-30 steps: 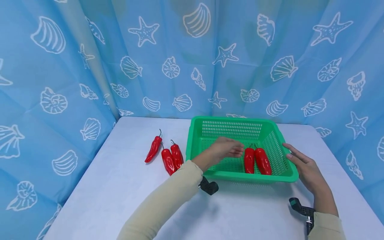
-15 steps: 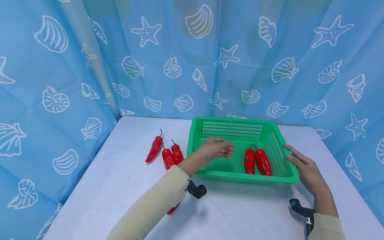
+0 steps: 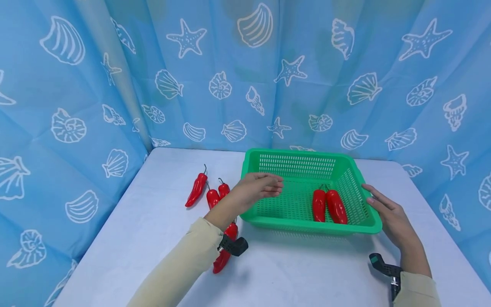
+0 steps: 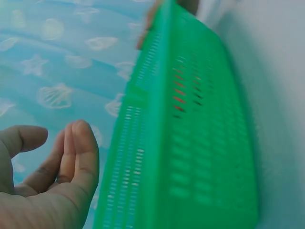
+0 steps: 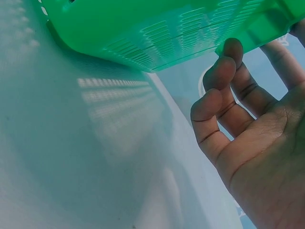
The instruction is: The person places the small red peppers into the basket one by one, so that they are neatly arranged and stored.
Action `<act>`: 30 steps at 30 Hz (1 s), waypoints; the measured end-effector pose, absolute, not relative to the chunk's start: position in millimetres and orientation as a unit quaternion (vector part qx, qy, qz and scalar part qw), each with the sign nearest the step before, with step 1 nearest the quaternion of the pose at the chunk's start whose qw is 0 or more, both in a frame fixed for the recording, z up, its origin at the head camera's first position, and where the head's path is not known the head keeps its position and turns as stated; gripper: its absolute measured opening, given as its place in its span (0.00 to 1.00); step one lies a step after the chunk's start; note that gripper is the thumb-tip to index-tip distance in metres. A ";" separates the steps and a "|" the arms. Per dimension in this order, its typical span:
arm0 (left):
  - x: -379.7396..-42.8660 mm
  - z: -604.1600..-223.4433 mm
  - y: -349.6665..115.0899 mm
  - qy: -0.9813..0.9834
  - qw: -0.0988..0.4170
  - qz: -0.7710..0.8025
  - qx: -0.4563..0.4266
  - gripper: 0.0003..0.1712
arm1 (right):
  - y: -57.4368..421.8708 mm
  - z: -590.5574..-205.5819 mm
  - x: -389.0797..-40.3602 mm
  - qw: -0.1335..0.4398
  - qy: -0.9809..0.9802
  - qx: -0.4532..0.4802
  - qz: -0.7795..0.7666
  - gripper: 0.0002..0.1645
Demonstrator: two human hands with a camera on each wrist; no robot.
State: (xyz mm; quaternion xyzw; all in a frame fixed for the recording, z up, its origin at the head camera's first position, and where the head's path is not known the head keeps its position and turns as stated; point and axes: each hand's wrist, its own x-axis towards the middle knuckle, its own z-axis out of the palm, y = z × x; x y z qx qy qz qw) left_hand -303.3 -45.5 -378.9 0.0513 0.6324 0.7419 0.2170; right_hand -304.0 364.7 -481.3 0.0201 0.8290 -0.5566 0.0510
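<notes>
Peppers (image 3: 336, 207), two glossy red ones, lie side by side in the green basket (image 3: 291, 224) right of the frame's centre; more peppers (image 3: 197, 189) lie on the white table (image 3: 153, 238) at centre left. The left hand (image 3: 255, 190), thumb and fingertips apart, hangs above the basket's left edge. Well apart from it, the right hand (image 3: 395, 217) touches the right rim, fingers relaxed.

front pepper (image 3: 220, 262): part hidden | basket (image 4: 209, 200): blurred, cut off, left-wrist view
</notes>
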 end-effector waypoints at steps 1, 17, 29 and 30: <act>-302.4 -376.9 -50.6 0.627 0.216 0.747 0.053 0.20 | 364.3 -480.8 -304.3 0.049 0.829 0.018 -0.557 0.36; -275.5 -385.5 -109.0 0.635 0.155 0.756 0.036 0.22 | 362.7 -481.1 -303.4 0.053 0.833 0.024 -0.550 0.36; -256.2 -399.6 -143.1 0.628 0.096 0.772 -0.040 0.25 | 365.5 -484.8 -303.8 0.044 0.821 0.015 -0.569 0.34; -254.6 -402.5 -144.8 0.630 0.097 0.770 -0.046 0.25 | 365.6 -485.0 -304.1 0.045 0.819 0.013 -0.572 0.34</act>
